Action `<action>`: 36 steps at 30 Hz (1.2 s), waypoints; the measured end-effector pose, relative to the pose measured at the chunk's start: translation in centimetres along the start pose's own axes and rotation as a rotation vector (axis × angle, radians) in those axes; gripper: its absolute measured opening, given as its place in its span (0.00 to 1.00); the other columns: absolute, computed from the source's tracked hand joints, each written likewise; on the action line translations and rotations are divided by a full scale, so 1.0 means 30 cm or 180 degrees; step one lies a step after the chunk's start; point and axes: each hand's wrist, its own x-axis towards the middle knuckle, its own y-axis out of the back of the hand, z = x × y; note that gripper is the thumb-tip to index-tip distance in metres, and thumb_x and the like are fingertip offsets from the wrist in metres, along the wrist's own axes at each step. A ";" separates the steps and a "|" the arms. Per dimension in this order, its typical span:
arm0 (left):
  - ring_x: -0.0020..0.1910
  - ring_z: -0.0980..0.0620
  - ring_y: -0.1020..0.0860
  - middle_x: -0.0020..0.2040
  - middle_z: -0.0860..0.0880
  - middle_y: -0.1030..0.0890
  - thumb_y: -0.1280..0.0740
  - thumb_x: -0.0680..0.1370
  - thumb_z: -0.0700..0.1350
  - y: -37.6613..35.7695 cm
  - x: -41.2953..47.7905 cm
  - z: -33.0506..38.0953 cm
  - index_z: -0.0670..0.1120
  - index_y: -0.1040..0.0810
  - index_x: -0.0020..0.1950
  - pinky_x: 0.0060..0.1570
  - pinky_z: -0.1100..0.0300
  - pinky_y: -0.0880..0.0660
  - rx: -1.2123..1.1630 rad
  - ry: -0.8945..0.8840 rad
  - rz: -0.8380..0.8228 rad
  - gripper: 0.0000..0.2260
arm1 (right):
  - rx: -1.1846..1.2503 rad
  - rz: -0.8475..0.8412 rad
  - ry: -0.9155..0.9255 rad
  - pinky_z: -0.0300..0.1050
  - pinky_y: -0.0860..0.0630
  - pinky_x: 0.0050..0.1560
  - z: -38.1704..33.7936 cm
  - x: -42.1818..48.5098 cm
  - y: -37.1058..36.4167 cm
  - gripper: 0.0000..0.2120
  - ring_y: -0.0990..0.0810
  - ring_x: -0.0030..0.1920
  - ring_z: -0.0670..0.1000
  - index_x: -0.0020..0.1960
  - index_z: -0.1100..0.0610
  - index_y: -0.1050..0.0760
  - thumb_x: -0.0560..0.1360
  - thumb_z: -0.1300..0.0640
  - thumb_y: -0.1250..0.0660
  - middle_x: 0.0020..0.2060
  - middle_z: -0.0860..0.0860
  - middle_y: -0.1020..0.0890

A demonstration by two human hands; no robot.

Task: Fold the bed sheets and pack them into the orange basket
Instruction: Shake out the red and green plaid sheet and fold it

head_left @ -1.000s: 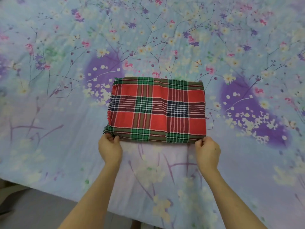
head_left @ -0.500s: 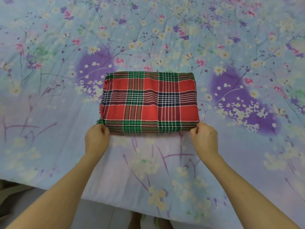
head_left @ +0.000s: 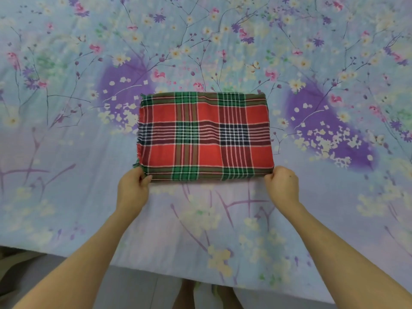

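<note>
Across the bed [head_left: 66, 175], under a floral cover of pale blue and purple, plenty of flat open room on every side, with its near edge running along the bottom of the view above a strip of grey floor [head_left: 133, 291]. Lying flat near the middle, well back from that edge, a folded red-and-green plaid sheet [head_left: 205, 137] (frayed fringe down its left side), long sides parallel to the bed's edge. At its two near corners, left hand [head_left: 132, 190] pinching the left corner and right hand [head_left: 282, 186] curled on the right one, forearms angled inward.
</note>
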 end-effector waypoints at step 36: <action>0.43 0.46 0.26 0.43 0.46 0.24 0.41 0.79 0.41 1.146 -0.696 -0.797 0.43 0.24 0.46 0.43 0.57 0.30 -0.0617 0.2890 0.1664 0.07 | -0.0194 -0.1813 0.3473 0.47 0.29 0.44 -1.494 -1.200 -0.121 0.12 0.22 0.49 0.60 0.48 0.62 0.23 0.78 0.55 0.42 0.46 0.59 0.18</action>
